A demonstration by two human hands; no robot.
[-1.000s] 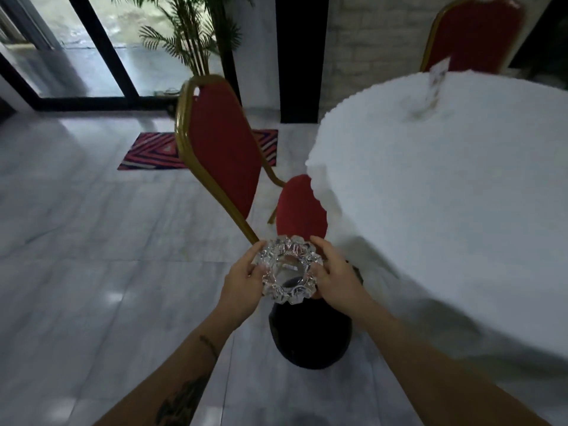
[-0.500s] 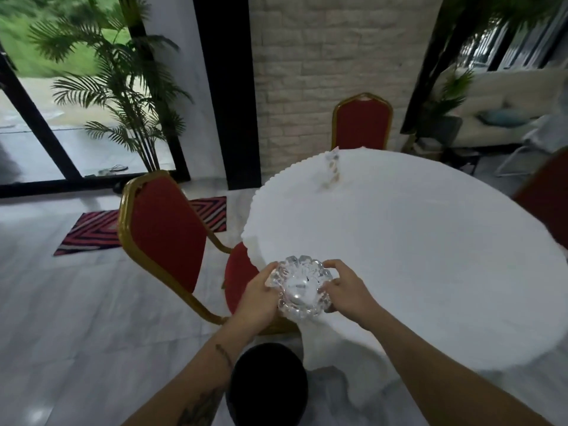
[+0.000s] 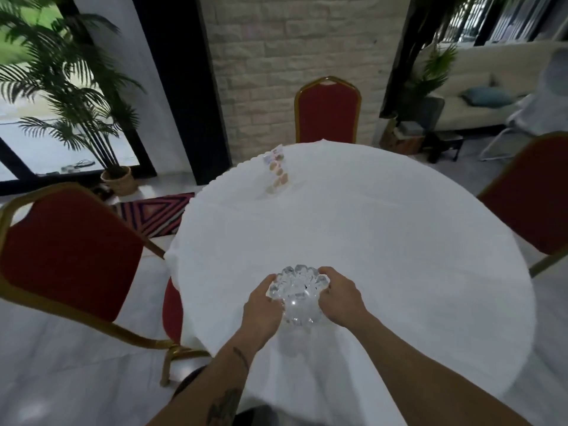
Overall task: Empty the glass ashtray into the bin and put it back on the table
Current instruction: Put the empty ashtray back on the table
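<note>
The cut-glass ashtray (image 3: 297,295) is held over the near part of the round table with a white cloth (image 3: 384,241). My left hand (image 3: 261,305) grips its left rim and my right hand (image 3: 341,298) grips its right rim. I cannot tell whether the ashtray touches the cloth. The black bin (image 3: 187,385) shows only as a dark edge on the floor beside my left forearm, at the table's near left side.
A small printed card stand (image 3: 276,173) stands at the table's far left. Red chairs with gold frames stand at the left (image 3: 70,250), behind the table (image 3: 327,113) and at the right (image 3: 531,204). A potted palm (image 3: 76,96) and a striped rug (image 3: 153,215) are at the back left.
Both hands carried the ashtray from above the bin, up and right, to over the table. My view lifted from the floor to the table top.
</note>
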